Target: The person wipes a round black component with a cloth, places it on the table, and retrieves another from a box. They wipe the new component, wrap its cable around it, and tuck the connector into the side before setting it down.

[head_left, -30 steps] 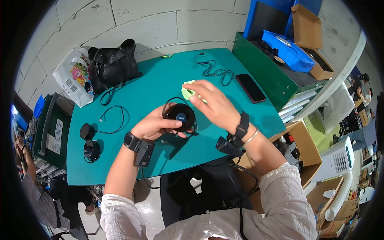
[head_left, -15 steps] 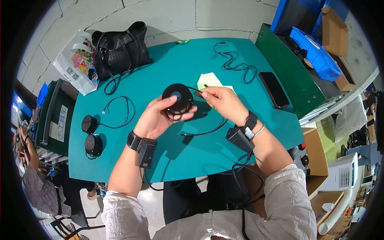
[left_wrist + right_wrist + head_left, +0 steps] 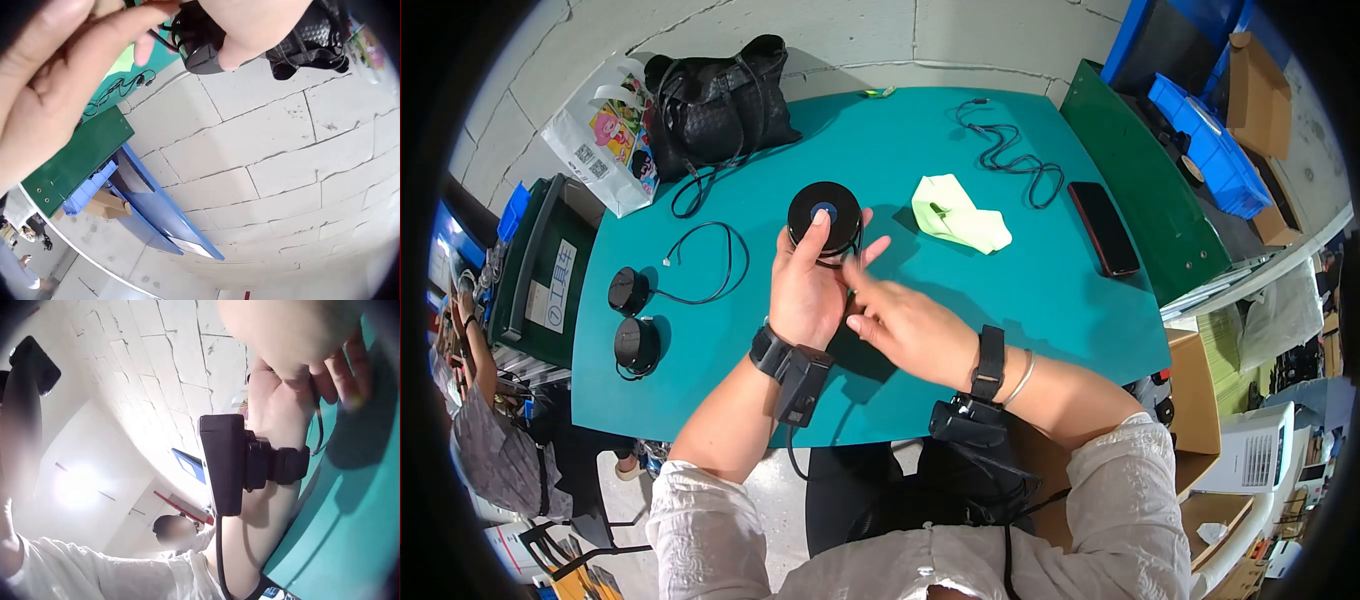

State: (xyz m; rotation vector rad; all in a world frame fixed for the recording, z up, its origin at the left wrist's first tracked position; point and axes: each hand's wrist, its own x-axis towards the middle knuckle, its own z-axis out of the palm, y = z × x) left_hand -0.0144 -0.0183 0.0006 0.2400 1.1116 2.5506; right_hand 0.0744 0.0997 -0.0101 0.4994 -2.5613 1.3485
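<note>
In the head view my left hand (image 3: 805, 295) grips a round black device (image 3: 825, 217), its thumb on the blue centre label. A thin black cable loops round the side of the device; the left wrist view shows this cable (image 3: 164, 41) beside the black casing (image 3: 201, 53). My right hand (image 3: 915, 330) is just below and to the right of the device, its blurred fingertips close to the cable and the left palm, its thumb apart from them. Whether those fingertips touch the cable is unclear. A crumpled pale green cloth (image 3: 960, 218) lies to the right.
Two smaller black round devices (image 3: 636, 345) sit at the table's left, one with a curled cable (image 3: 725, 285). Another cable (image 3: 1010, 160) and a phone (image 3: 1103, 228) lie at the right. A black bag (image 3: 720, 105) and a white bag (image 3: 605, 140) stand at the back left.
The device has moved up and slightly left in the head view. My right hand has come away from the cloth and the outstretched cable, down and left toward my left palm.
</note>
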